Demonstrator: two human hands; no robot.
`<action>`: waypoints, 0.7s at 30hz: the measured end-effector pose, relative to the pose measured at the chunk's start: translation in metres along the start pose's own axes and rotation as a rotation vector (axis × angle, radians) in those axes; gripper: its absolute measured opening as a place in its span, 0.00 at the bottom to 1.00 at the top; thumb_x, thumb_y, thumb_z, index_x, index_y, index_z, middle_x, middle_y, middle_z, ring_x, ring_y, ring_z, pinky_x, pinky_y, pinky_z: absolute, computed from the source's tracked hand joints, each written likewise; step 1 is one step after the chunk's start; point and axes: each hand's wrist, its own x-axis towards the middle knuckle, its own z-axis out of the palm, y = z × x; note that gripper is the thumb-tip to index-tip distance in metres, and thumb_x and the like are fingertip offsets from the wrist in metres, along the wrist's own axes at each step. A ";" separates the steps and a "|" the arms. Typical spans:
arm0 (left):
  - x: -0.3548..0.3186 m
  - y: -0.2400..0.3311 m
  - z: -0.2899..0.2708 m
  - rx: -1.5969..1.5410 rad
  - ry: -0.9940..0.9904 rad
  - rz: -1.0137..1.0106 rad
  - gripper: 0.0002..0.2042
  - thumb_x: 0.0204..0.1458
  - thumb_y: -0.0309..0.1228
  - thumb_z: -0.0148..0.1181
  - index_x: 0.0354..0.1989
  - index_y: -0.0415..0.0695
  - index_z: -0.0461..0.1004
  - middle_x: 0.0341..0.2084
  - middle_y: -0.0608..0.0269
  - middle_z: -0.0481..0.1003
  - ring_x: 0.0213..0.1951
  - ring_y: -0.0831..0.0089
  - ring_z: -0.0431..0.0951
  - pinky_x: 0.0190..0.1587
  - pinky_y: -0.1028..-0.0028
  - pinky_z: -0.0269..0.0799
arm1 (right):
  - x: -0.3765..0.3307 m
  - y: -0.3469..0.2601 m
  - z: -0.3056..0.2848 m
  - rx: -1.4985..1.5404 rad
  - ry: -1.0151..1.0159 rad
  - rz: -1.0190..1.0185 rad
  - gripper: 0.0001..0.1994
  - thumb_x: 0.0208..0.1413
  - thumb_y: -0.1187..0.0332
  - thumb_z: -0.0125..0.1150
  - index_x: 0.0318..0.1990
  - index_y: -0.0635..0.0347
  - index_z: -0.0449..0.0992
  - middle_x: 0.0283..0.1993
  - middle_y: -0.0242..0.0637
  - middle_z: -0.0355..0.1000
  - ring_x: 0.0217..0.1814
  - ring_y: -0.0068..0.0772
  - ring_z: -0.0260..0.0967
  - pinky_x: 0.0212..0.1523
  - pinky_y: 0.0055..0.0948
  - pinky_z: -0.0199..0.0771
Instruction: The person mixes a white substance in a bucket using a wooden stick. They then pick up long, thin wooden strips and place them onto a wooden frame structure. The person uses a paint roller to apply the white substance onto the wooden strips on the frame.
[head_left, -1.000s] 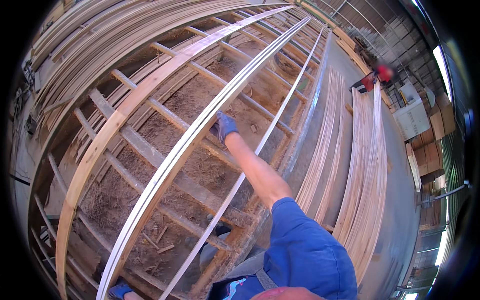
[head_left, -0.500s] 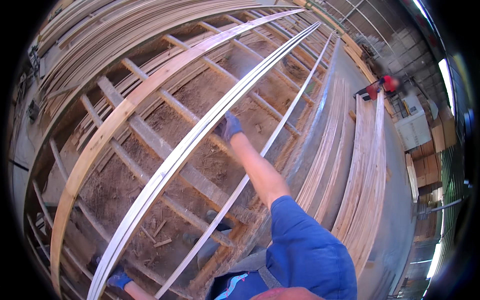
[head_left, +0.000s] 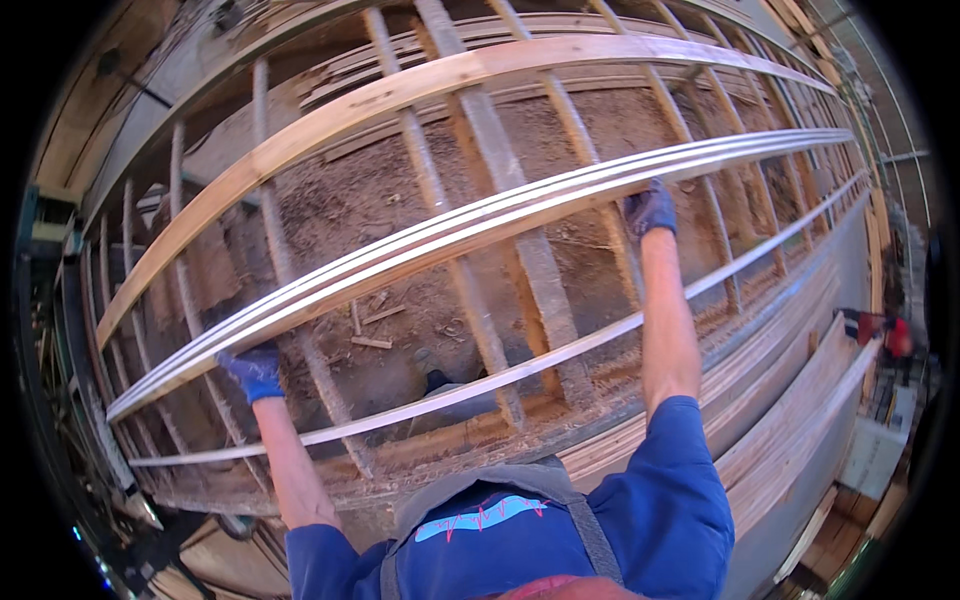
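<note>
Several long wooden boards (head_left: 480, 222) with bright white upper edges lie stacked side by side across a rack of metal bars. My left hand (head_left: 255, 368), in a blue glove, grips the near side of this bundle toward its left end. Farther right, my gloved right hand (head_left: 652, 208) holds the same near side, with its fingers partly hidden under the boards. A single wide plank (head_left: 370, 95) rests on the bars beyond the bundle. Between the bundle and my body runs one narrow wooden strip (head_left: 560, 360).
Rough crossbars (head_left: 470, 310) span a pit with brown dirt and wood scraps (head_left: 372, 342). More lumber (head_left: 790, 400) lies in piles at the right, where another person in red (head_left: 890, 335) stands. A dark metal frame (head_left: 75, 290) borders the left.
My view has turned, so the boards run more level across it. My left hand and forearm now show fully. Both hands stay at the bundle's near side.
</note>
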 end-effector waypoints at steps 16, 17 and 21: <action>0.006 0.017 -0.023 0.054 -0.009 -0.201 0.32 0.59 0.53 0.49 0.62 0.40 0.60 0.61 0.52 0.63 0.62 0.60 0.62 0.69 0.60 0.50 | -0.020 -0.015 -0.027 -0.085 -0.204 -0.025 0.20 0.61 0.54 0.53 0.52 0.60 0.71 0.46 0.41 0.75 0.46 0.42 0.73 0.46 0.41 0.75; -0.001 0.014 -0.025 0.078 -0.002 -0.170 0.33 0.59 0.54 0.49 0.63 0.39 0.59 0.62 0.51 0.62 0.63 0.59 0.62 0.69 0.61 0.49 | -0.015 -0.014 -0.031 -0.419 -0.131 -0.198 0.20 0.60 0.53 0.55 0.49 0.60 0.72 0.43 0.41 0.75 0.43 0.42 0.73 0.41 0.39 0.74; -0.046 0.014 -0.027 0.202 0.139 -0.040 0.39 0.57 0.56 0.51 0.66 0.35 0.54 0.65 0.46 0.58 0.65 0.59 0.58 0.69 0.66 0.46 | -0.047 -0.018 -0.001 -0.396 0.155 -0.130 0.18 0.56 0.50 0.59 0.38 0.57 0.75 0.30 0.35 0.73 0.25 0.32 0.69 0.19 0.32 0.63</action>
